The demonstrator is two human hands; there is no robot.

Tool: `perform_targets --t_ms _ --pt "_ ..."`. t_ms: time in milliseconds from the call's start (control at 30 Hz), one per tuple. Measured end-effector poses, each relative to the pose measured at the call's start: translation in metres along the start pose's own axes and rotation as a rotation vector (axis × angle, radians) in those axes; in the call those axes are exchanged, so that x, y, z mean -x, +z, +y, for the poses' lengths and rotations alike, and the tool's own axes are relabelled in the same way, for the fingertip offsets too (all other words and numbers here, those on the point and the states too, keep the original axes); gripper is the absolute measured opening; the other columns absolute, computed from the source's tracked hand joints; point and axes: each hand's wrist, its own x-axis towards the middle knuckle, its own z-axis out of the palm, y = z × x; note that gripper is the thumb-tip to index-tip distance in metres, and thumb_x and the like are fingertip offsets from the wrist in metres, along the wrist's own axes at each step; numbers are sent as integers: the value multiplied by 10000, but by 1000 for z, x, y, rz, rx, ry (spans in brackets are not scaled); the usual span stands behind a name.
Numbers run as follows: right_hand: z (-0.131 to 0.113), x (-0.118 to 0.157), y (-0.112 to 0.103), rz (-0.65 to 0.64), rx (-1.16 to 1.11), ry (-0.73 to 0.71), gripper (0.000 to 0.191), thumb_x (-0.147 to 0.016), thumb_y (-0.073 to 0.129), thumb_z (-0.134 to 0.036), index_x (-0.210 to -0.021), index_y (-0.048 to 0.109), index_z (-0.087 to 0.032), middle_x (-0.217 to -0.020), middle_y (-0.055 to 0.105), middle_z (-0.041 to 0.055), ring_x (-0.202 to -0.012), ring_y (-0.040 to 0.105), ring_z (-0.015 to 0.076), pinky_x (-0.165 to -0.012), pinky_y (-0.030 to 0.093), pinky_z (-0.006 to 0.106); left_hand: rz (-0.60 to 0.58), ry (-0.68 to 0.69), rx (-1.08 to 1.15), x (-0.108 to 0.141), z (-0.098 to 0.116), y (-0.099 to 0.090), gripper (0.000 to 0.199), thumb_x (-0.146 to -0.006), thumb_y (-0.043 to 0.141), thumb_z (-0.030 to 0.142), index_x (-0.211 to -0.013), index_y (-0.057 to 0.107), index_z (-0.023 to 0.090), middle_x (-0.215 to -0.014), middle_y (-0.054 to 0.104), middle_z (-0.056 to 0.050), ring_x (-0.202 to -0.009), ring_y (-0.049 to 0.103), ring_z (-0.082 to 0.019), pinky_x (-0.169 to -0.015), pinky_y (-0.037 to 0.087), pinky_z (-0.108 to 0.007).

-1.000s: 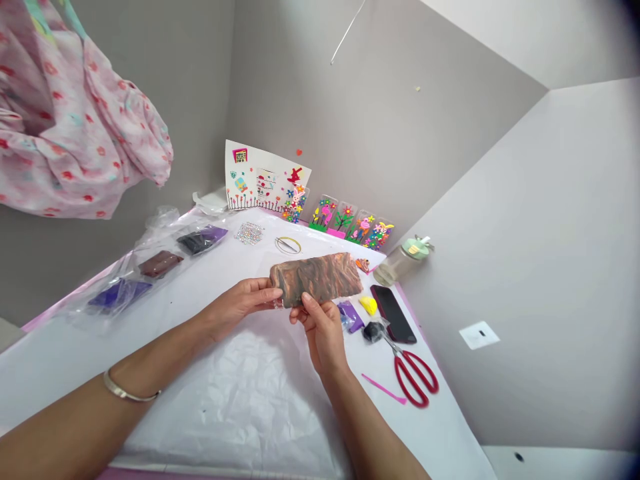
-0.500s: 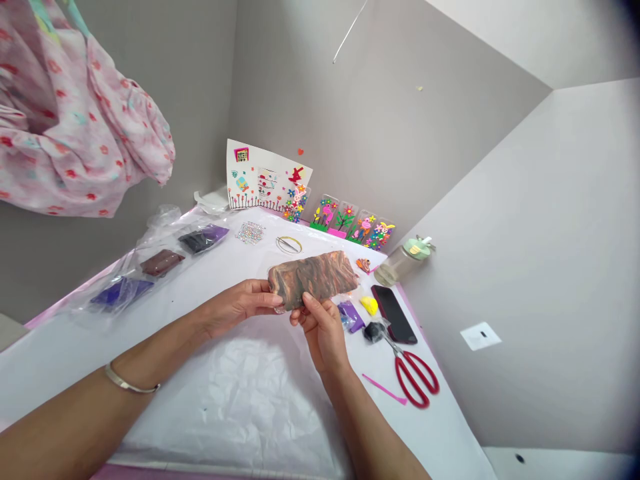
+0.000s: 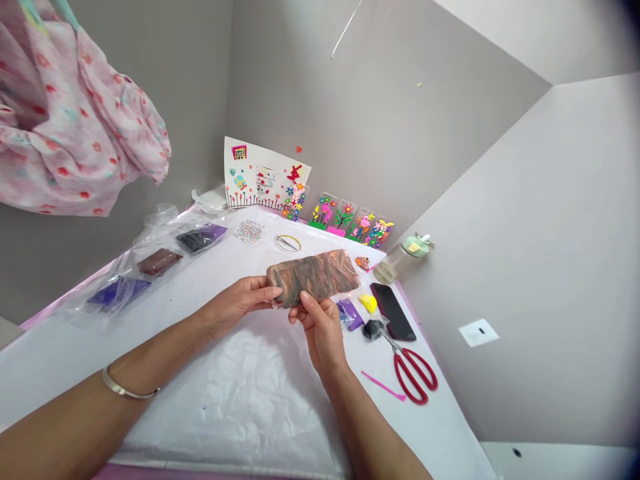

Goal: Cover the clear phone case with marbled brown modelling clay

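Note:
A flat phone case [image 3: 315, 277], covered with marbled brown, black and orange clay, is held up over the white-covered table [image 3: 235, 393]. Its clear edge shows at the lower left corner. My left hand [image 3: 250, 295] is closed on the left end, thumb on the front face. Along the lower edge my right hand [image 3: 323, 327] grips it, thumb on the clay and fingers curled underneath. Just right of that hand lie a purple packet [image 3: 351, 315], a yellow clay lump [image 3: 369, 304] and a black wrapped lump [image 3: 373, 329].
Red-handled scissors [image 3: 415, 377], a dark phone [image 3: 394, 312] and a pink strip [image 3: 383, 386] lie at right. A bottle [image 3: 403, 259] stands behind. Bagged clay [image 3: 159, 262] lies left; beads [image 3: 249, 231] and a ring-shaped item [image 3: 288, 243] lie beyond. Decorated cases [image 3: 345, 217] lean at the back.
The whole view has shifted slightly. Both hands keep the same grip on the phone case, which has barely moved.

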Motion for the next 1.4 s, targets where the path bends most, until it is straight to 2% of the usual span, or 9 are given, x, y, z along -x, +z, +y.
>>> perform_targets --t_ms 67,333,467,633,800,933,1033,1167,1400 --pt "0 0 0 -4 0 0 191 -751 743 -298 -716 682 -121 -623 625 19 -532 549 112 -530 442 239 4 -27 12 0 1 0 278 -892 590 361 -1023 723 155 -999 728 -91 -953 626 -224 -989 411 -425" --pt "-2 1 0 -24 13 -13 185 -775 721 -298 -713 686 -127 -589 615 15 -520 536 114 -531 434 244 -102 -51 55 2 5 1 282 -889 584 373 -971 743 155 -996 733 -101 -974 639 -239 -1015 402 -428" --pt "1 2 -2 -34 76 -34 207 -792 704 -318 -708 690 -130 -579 631 24 -521 533 120 -548 435 256 -70 -36 1 1 2 3 315 -911 538 402 -927 731 154 -908 724 -84 -919 634 -229 -985 412 -424" --pt "9 1 -9 -22 232 -89 247 -832 669 -342 -694 697 -139 -599 645 31 -568 562 136 -619 448 279 31 -24 0 0 -5 4 180 -854 610 301 -933 712 176 -894 707 -46 -906 616 -211 -967 417 -401" --pt "9 2 -10 -26 342 -135 298 -848 642 -379 -667 692 -148 -615 655 36 -591 567 147 -636 447 282 -3 -2 -18 0 -5 4 195 -848 561 275 -936 705 177 -871 704 -49 -874 627 -217 -967 421 -425" --pt "7 2 -10 -20 428 -167 344 -854 632 -386 -606 681 -152 -608 655 42 -618 580 154 -657 438 278 8 -9 -19 0 -4 6 210 -849 561 278 -970 704 185 -933 706 -51 -884 625 -216 -973 421 -430" --pt "7 1 -10 6 363 -138 302 -841 649 -381 -650 692 -151 -616 660 43 -601 575 153 -648 445 279 50 -13 -5 0 -4 7 228 -855 576 271 -1042 688 207 -1008 692 -45 -962 608 -222 -980 422 -431" --pt "4 -2 -8 22 136 -82 212 -793 703 -336 -706 684 -145 -610 645 24 -546 552 130 -581 448 262 53 -32 40 0 -5 6 249 -865 613 323 -1070 687 202 -1072 665 -59 -1004 587 -222 -986 428 -435" --pt "-2 -4 -4 19 -24 -25 172 -766 728 -280 -712 684 -123 -630 640 20 -530 552 111 -535 447 240 19 -53 75 -1 -6 3 212 -858 650 319 -997 714 172 -1016 651 -52 -954 585 -190 -999 426 -428"
